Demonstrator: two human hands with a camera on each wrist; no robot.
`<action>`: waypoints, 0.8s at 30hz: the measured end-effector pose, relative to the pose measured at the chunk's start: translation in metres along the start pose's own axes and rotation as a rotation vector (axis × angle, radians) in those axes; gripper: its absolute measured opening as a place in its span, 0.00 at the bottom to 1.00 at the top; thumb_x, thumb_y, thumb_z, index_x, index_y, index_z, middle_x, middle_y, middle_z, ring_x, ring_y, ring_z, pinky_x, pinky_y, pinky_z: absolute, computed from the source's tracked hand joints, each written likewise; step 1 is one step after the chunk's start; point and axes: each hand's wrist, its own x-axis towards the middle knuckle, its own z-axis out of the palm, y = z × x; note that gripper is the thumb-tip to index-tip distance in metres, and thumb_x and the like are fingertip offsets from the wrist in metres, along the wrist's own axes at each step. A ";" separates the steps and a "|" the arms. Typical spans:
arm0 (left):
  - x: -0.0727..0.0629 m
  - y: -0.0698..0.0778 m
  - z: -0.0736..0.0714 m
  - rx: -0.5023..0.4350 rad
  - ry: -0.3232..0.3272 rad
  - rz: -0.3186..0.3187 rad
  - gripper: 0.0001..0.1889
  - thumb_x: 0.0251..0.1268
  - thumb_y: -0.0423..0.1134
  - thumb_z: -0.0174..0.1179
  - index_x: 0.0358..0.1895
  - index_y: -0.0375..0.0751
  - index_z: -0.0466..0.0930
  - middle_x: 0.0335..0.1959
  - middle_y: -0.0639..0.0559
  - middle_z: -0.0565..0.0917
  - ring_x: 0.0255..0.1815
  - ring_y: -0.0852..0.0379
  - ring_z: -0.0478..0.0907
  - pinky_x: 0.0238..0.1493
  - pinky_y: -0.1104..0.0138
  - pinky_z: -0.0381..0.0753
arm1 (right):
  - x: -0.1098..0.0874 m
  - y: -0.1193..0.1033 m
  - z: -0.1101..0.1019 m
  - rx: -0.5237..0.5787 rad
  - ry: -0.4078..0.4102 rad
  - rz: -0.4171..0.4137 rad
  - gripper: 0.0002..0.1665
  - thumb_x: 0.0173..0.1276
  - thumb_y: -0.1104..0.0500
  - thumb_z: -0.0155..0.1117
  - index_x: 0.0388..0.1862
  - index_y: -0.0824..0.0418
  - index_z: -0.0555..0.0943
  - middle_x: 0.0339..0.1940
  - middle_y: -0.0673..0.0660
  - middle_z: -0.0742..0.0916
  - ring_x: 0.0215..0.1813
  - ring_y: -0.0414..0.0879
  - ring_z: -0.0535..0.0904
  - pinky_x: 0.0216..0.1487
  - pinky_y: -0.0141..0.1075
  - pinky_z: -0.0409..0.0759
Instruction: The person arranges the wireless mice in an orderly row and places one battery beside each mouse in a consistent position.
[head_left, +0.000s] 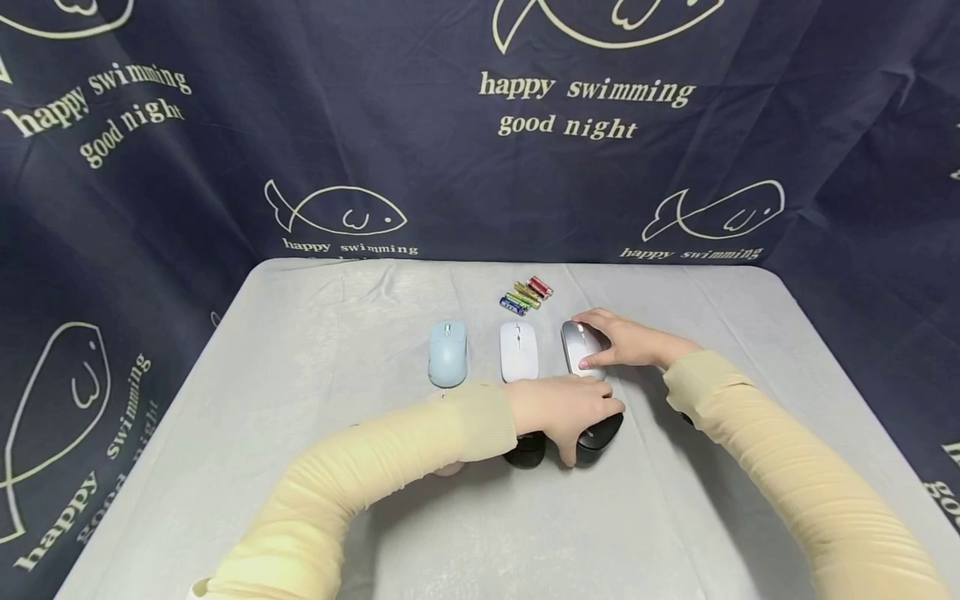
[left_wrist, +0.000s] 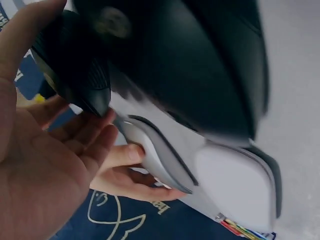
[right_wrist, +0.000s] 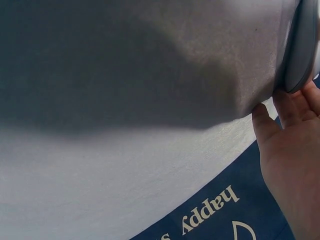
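My left hand (head_left: 566, 410) reaches across the table and grips a black mouse (head_left: 600, 433) by its sides. In the left wrist view, the thumb and fingers lie on either side of this dark mouse (left_wrist: 75, 60). Just behind it, my right hand (head_left: 633, 342) holds a silver-grey mouse (head_left: 579, 343), thumb on the near left part and fingers at its far end. The right wrist view catches only an edge of the silver mouse (right_wrist: 301, 52) beside the fingers. Another black mouse (head_left: 527, 452) lies left of the gripped one, partly covered by the left wrist.
A white mouse (head_left: 519, 354) and a light blue mouse (head_left: 447, 356) stand left of the silver one in the back row. Several coloured batteries (head_left: 527, 295) lie behind them. A pinkish thing (head_left: 450, 469) peeks from under the left sleeve. The table (head_left: 300, 350) has a pale cloth.
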 end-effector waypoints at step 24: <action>0.015 0.037 0.002 -0.131 0.085 -0.418 0.50 0.33 0.73 0.66 0.58 0.43 0.67 0.50 0.49 0.73 0.48 0.57 0.69 0.47 0.70 0.74 | -0.001 -0.005 0.000 -0.013 0.009 -0.013 0.46 0.54 0.49 0.73 0.66 0.69 0.65 0.62 0.67 0.72 0.63 0.60 0.67 0.62 0.52 0.65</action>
